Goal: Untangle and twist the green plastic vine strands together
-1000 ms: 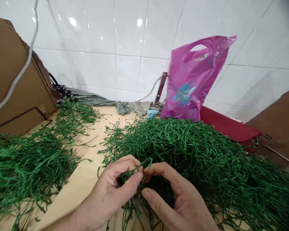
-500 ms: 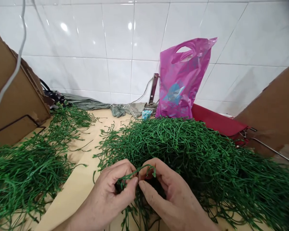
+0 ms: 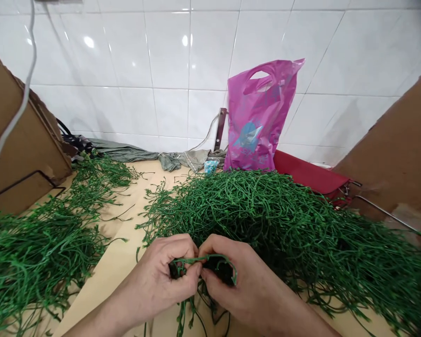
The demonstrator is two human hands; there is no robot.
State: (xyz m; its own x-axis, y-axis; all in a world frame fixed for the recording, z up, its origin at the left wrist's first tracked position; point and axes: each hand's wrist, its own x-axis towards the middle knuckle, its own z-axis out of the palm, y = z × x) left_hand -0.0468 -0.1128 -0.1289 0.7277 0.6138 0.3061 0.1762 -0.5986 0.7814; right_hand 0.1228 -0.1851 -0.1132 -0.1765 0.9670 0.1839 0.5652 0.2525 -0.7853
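Note:
My left hand (image 3: pixel 170 269) and my right hand (image 3: pixel 231 276) meet fingertip to fingertip at the front of a large heap of green stems (image 3: pixel 252 201). Between them runs a thin green stem (image 3: pixel 219 256), pinched by both thumbs and forefingers; it curves over the right palm. The stem looks like an artificial plant, with small knobby tips. More stems hang below my hands, and I cannot tell whether they belong to the held one. A second green pile (image 3: pixel 45 243) lies to the left.
A pink plastic bag (image 3: pixel 257 117) stands against the white tiled wall behind the heap. Beside it lies a red case (image 3: pixel 308 173). Cardboard (image 3: pixel 17 131) rises at left, more cardboard (image 3: pixel 396 145) at right. A white cable (image 3: pixel 26 89) hangs at upper left.
My fingertips have closed in around the stem, and its free end now bends down over my right palm. The camera view has shifted slightly.

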